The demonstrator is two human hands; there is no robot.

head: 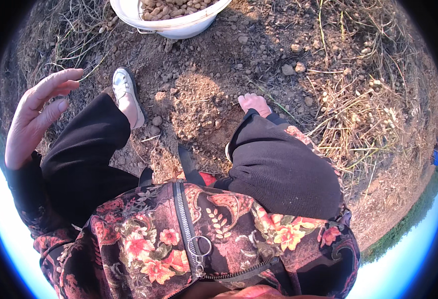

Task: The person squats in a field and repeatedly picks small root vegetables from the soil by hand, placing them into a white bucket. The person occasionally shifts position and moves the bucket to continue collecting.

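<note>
My left hand (39,108) is raised at the left, above my bent left leg, with its fingers apart and nothing in it. My right hand (254,103) is low by my right knee, over the soil; its fingers are curled, and whether it holds something is hidden. A white plastic tub (178,28) holding unshelled peanuts (170,8) stands at the top, beyond my feet. Dried peanut plants (361,116) with pods on them lie in a heap to the right of my right hand.
My left foot in a light shoe (123,84) rests on cloddy soil (219,63). More dry vines (78,28) lie at the upper left and the upper right. A dark strap (189,164) and something red (207,178) show between my legs.
</note>
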